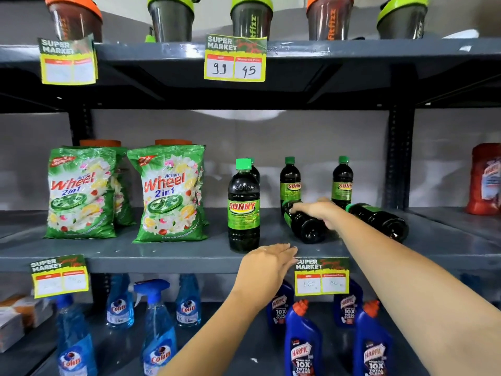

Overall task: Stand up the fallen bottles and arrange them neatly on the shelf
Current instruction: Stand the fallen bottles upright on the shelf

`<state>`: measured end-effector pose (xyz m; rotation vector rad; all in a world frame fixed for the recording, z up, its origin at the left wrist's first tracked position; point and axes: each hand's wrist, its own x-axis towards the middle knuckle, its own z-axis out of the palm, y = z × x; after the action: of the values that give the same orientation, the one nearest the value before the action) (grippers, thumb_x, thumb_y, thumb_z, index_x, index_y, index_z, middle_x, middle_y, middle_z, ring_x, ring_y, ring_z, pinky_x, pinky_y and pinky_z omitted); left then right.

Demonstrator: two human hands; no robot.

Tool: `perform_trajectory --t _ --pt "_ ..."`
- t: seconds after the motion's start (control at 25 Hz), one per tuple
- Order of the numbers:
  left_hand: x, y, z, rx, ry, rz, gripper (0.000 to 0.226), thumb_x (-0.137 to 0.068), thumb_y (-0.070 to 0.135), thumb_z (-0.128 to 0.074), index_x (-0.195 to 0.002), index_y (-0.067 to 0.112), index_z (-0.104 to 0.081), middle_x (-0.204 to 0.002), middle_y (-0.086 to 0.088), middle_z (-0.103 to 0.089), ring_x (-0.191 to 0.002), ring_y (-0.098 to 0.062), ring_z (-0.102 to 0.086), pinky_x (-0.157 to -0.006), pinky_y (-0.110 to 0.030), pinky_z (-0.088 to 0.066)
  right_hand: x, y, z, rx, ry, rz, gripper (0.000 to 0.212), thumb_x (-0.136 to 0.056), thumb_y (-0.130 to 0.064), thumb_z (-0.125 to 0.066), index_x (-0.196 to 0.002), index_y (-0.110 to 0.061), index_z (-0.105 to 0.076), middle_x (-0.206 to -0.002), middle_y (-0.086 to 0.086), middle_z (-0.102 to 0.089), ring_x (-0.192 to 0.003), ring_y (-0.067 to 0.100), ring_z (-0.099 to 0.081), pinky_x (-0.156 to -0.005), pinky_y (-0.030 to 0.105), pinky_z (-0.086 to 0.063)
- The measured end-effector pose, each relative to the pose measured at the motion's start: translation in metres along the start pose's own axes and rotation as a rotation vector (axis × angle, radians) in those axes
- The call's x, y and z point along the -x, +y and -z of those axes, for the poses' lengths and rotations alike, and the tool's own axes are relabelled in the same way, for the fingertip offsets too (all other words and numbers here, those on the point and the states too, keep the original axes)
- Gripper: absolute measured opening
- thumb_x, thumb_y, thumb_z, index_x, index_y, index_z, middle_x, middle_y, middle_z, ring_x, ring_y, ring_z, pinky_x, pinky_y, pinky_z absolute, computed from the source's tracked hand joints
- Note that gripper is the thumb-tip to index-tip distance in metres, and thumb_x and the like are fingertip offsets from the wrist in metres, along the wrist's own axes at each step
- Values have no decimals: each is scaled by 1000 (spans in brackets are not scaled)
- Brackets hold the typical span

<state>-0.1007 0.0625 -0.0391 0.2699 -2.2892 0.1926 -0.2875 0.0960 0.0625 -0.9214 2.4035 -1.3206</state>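
Note:
Dark Sunny bottles with green caps stand on the grey middle shelf. One upright bottle is at the front, with another partly hidden behind it. Two more upright bottles stand at the back. Two bottles lie on their sides: one fallen bottle under my right hand, whose fingers wrap over its neck end, and a second fallen bottle further right. My left hand hovers flat and empty at the shelf's front edge, just below the front upright bottle.
Two green Wheel detergent bags stand at the left of the same shelf. A red container is at the far right. Shaker cups line the top shelf. Blue Colin sprays and Harpic bottles fill the bottom shelf.

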Motion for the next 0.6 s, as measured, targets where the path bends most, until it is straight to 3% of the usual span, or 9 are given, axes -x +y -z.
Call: perform_trajectory --t 0.12,0.2,0.32,0.6 --pt "1 0 -1 -13 30 -31 43 -89 38 -37 -108 18 -71 -106 0 -74 -96 -13 -69 -81 -26 -56 -3 1 -7 -14 256 155 61 -68 -56 -75 -105 -9 -63 -107 11 -67 -93 30 -62 -67 31 -44" --pt "2 3 0 -10 44 -31 42 -88 35 -38 -106 18 -72 -104 1 -74 -94 -12 -69 -80 -25 -56 -4 4 -10 -18 321 263 53 -66 -58 -75 -96 -15 -66 -95 9 -70 -86 28 -65 -65 32 -49" --pt "3 4 -1 -2 72 -24 41 -89 34 -39 -108 18 -71 -105 -1 -74 -95 -14 -69 -81 -27 -56 -4 15 -11 -30 339 387 60 -64 -56 -79 -103 -15 -62 -99 5 -67 -92 24 -64 -76 37 -52" --pt "5 6 0 -5 111 -28 40 -90 33 -39 -108 17 -71 -106 -2 -74 -97 -14 -69 -85 -28 -55 -3 17 -5 -63 140 371 87 -59 -41 -89 -123 -15 -36 -119 3 -57 -110 23 -57 -93 39 -47"
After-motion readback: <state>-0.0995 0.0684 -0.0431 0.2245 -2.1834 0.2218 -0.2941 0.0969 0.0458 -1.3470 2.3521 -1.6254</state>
